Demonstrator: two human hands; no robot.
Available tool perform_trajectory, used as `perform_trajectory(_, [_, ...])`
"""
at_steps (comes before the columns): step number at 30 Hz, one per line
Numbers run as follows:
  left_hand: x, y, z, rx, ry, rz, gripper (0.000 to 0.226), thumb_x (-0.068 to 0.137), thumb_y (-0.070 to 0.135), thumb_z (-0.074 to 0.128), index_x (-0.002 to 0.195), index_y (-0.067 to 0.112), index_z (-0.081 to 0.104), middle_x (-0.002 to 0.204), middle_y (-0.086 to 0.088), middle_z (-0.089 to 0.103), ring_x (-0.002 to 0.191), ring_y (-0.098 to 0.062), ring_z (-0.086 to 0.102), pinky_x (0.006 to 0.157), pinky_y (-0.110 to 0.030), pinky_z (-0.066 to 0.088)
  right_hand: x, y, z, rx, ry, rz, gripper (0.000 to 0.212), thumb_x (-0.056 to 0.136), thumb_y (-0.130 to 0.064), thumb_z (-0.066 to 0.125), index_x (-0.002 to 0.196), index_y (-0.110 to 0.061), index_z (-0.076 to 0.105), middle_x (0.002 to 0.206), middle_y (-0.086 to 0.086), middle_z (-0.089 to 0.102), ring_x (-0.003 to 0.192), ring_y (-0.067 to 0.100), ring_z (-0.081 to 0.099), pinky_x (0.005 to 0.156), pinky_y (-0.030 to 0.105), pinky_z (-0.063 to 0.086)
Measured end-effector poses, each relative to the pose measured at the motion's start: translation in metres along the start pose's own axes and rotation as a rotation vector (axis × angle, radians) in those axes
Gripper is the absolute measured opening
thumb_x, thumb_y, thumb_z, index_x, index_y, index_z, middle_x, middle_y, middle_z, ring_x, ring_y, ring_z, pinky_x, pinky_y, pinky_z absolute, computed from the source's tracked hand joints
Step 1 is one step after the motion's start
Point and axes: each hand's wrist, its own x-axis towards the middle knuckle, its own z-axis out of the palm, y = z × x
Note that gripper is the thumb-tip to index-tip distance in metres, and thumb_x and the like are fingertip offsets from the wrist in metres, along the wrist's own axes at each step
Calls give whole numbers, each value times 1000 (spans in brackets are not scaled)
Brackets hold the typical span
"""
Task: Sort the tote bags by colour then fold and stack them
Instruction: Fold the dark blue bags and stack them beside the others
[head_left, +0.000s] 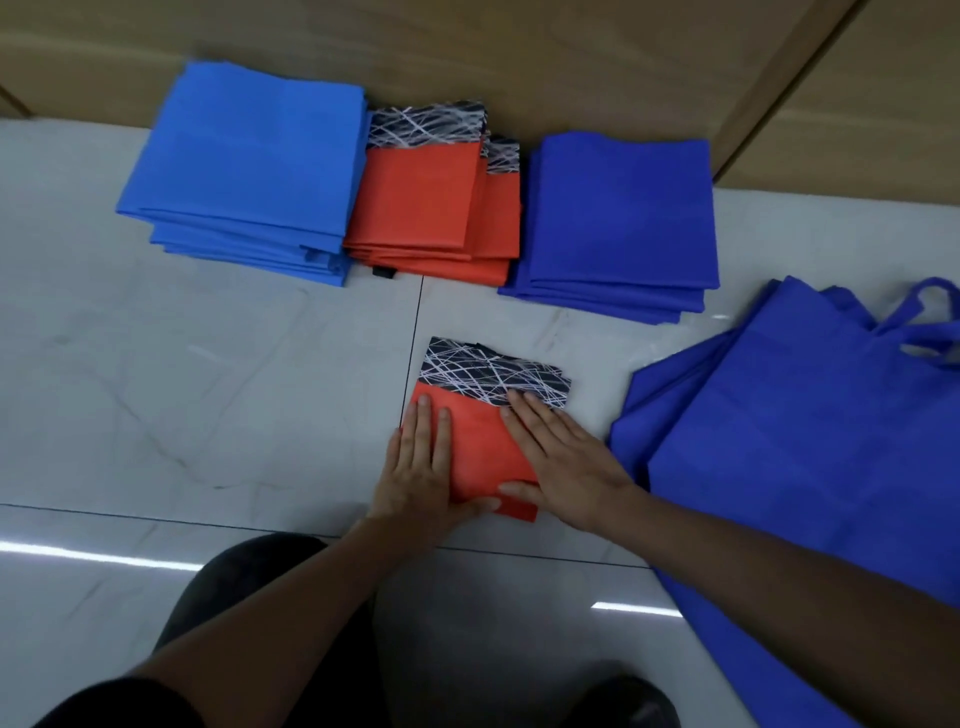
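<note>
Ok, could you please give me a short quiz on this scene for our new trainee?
1. True or false: the left hand and right hand lie flat on the orange bag.
2. Which sits between the light blue stack and the dark blue stack? A) orange stack B) green stack C) a box
3. Fill in: the unfolded bags lie to the person's ____.

Key: 1 true; 2 A; 3 right.

The floor (208, 389) has pale grey glossy tiles with thin dark joints; bright light strips (93, 556) reflect on it. Behind stands a brown wooden panel (571, 62).
</note>
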Motion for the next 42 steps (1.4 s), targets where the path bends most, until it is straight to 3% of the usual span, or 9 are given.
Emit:
perform_trajectory(5, [-1,-1,-18,-370,164,-115,66,86,51,54,124,-2,50,137,-38,34,125,-52,38,101,-47,32,0,-2,-9,71,-96,20,84,82,-66,23,137,-8,46,145,10,43,131,23,45,100,38,43])
perform_trajectory(11, [14,-14,-65,-1036,76,-503,42,90,11,59,128,9,41,106,-14,59,94,-27,57,83,-35,48,-2,6,-22,112,-206,-40,97,74,-74,7,148,-16,-15,144,-4,-33,133,10,-28,118,31,-5])
perform_trajectory(14, [16,-14,-86,-1256,-8,-393,17,94,4,50,106,13,57,105,-19,59,92,-27,57,76,-35,52,-7,-3,-36,301,-53,67,92,83,-70,27,150,-17,-8,151,-5,-24,143,13,-17,119,32,2])
perform_trajectory(20, [33,-19,-139,-1507,94,-271,22,95,11,49,114,14,60,103,-7,67,90,-19,63,81,-37,53,16,-27,-74,1483,423,641,82,75,-51,73,137,-20,29,134,-2,45,120,13,48,101,35,44])
perform_trajectory(23, [53,-27,-164,-1509,161,-252,25,95,10,49,117,12,60,108,-6,66,94,-17,63,83,-30,53,39,-17,-97,1800,298,661,40,91,-33,59,126,-19,45,124,0,58,105,13,60,88,31,51])
perform_trajectory(27, [82,-38,-194,-1536,177,-250,23,94,10,50,114,11,61,101,-2,68,87,-12,64,68,-21,54,81,10,-131,1959,443,713,37,89,-10,60,125,-6,53,118,13,63,96,23,64,77,35,53])
perform_trajectory(32, [118,-51,-217,-1347,307,-402,27,93,17,56,119,12,59,95,-1,62,76,-10,57,58,-21,49,121,24,-173,1738,503,690,17,93,-8,54,108,-13,58,99,3,66,83,15,61,74,27,52])
perform_trajectory(38, [150,-63,-194,-719,417,-218,50,90,15,59,137,10,43,135,-16,38,126,-23,40,102,-20,27,182,42,-168,1416,656,827,27,91,-9,56,118,-6,55,114,10,61,91,18,54,80,27,43])
perform_trajectory(42, [164,-65,-183,-285,201,-67,69,88,41,59,146,25,26,152,-6,24,140,-20,23,113,-39,17,200,43,-152,1256,557,859,31,90,-13,60,117,0,52,116,16,61,106,30,57,84,30,41])
